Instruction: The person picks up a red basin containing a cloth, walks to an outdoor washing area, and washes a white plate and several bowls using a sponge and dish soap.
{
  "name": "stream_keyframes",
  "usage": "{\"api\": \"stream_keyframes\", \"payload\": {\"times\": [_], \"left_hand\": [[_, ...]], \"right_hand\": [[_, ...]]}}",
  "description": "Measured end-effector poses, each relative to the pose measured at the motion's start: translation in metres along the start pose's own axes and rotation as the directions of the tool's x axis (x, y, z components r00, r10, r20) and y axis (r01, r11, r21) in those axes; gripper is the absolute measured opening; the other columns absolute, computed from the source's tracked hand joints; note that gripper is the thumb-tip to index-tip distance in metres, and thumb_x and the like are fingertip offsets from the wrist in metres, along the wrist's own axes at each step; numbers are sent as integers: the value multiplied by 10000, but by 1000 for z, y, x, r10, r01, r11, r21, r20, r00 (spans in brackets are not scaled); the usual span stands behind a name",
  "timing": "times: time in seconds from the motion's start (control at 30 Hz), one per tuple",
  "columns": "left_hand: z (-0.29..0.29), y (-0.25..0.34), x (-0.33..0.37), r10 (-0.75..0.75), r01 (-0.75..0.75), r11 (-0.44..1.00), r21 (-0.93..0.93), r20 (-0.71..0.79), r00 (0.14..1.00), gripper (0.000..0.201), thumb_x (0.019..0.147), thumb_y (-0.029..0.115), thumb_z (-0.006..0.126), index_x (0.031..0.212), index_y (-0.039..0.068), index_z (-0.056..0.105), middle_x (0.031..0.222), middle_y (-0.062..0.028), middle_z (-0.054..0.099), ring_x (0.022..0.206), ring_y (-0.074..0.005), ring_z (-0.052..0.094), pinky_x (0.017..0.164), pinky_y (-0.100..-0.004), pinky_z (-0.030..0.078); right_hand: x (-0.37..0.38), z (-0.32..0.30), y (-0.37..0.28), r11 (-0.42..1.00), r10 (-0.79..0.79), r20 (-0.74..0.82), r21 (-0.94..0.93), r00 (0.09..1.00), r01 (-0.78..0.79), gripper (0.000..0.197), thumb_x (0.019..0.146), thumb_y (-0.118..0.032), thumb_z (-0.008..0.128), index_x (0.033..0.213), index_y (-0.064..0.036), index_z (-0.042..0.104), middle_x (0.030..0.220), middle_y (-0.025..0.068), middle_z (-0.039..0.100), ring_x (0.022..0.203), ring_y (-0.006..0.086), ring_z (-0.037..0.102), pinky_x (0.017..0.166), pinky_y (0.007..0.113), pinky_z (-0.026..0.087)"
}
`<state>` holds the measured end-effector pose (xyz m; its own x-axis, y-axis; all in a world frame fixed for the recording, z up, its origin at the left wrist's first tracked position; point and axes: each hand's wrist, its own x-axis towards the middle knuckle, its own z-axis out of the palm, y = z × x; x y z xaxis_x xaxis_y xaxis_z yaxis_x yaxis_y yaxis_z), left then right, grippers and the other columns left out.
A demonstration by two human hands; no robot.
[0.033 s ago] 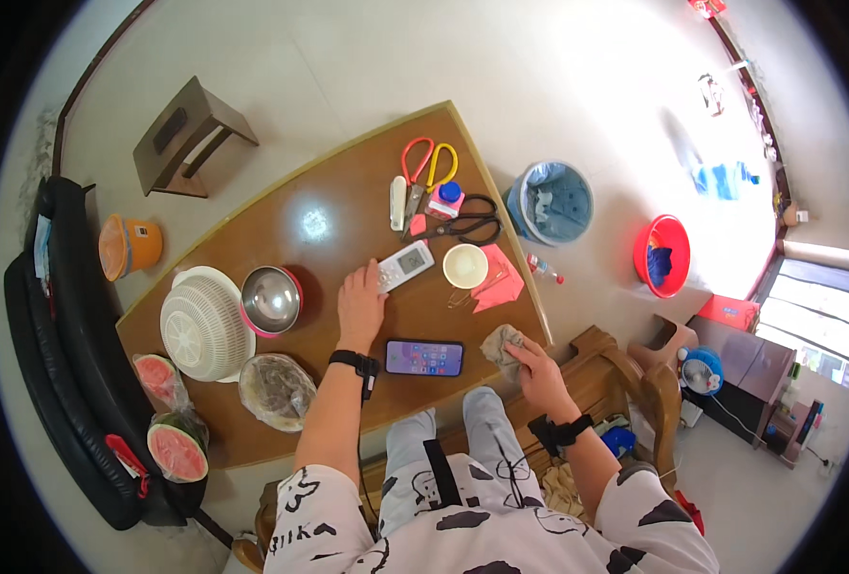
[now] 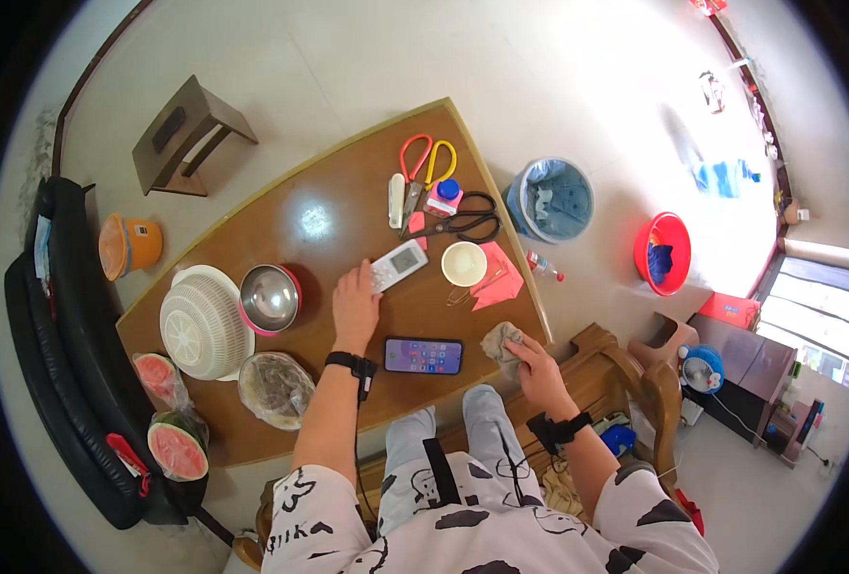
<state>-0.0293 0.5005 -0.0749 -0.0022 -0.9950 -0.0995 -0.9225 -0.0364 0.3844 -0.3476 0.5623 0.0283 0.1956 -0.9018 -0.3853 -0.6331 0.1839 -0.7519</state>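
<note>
Wood: brown table [image 2: 348,206], glossy, tapering to a corner at the far end; its right edge runs diagonally down to the near right corner.
Left hand [image 2: 355,304]: lies flat and released, palm down on the table, fingertips touching the near end of the white remote [image 2: 397,264]; it grips nothing.
Right hand [image 2: 537,369]: clenched on a crumpled grey cloth [image 2: 501,340], pressed to the table right at the near right corner, close to the edge.
Phone [image 2: 423,355]: lies flat with a lit screen between the two hands, just beside the cloth, near the front edge.
Right edge: a pink paper [image 2: 503,277] lies along it, a white cup [image 2: 463,263] just beside that paper.
Far end: red and yellow scissors [image 2: 422,165], black scissors [image 2: 463,224], a small white tool [image 2: 396,199] and a little bottle with a blue cap [image 2: 445,196] crowd together near the corner.
Left side: steel bowl [image 2: 269,298], white basket [image 2: 201,320] and a wrapped dish [image 2: 275,387] sit close together; cut watermelon [image 2: 175,450] in wrap hangs at the near left edge.
Open room: a bare stretch of table lies in the middle, from the gleam of light down to the left hand, and a narrow strip along the front edge.
Floor: pale tiles, wide and bare beyond the far corner; a blue bin [image 2: 551,199] stands just off the right edge, a red basin [image 2: 662,253] farther right, a stool [image 2: 190,134] well apart at the far left.
</note>
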Motion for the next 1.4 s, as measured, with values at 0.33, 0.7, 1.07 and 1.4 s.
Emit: {"api": "stream_keyframes", "payload": {"times": [0.33, 0.7, 1.07, 1.4], "left_hand": [[-15, -12, -28, -154, 186, 976, 117, -239, 959, 700, 708, 207, 677, 1285, 10, 333, 1305, -214, 342, 1212, -383, 310, 970, -488, 283], [31, 76, -110, 400, -466, 879, 102, 376, 836, 694, 733, 181, 602, 1351, 121, 291, 1352, -148, 331, 1262, -289, 301, 997, -502, 251], [22, 51, -134, 287, -314, 947, 64, 268, 920, 760, 671, 172, 661, 1336, 85, 302, 1176, -156, 456, 1099, -310, 427, 919, -434, 320], [-31, 15, -225, -207, 239, 954, -178, 181, 961, 960, 563, 260, 776, 1322, -18, 259, 1145, -171, 462, 1069, -325, 426, 913, -451, 286]], "right_hand": [[10, 16, 38, 995, 88, -3, 41, 996, -88, 470, 709, 95, 439, 1140, -53, 558, 1232, 186, 485, 1130, 327, 473, 949, 324, 371], [47, 41, 82, 899, 151, -304, -352, 940, -259, 575, 709, -15, 562, 1264, -75, 424, 1274, 256, 313, 1140, 408, 371, 929, 426, 367], [8, 89, 39, 924, -176, 92, -329, 980, 197, 525, 686, 6, 564, 1200, -75, 492, 1158, 221, 395, 1052, 403, 423, 868, 414, 418], [138, 173, -69, 838, -363, 62, -415, 930, 355, 545, 709, 3, 537, 1239, -88, 450, 1327, 213, 302, 1201, 391, 315, 927, 450, 379]]}}
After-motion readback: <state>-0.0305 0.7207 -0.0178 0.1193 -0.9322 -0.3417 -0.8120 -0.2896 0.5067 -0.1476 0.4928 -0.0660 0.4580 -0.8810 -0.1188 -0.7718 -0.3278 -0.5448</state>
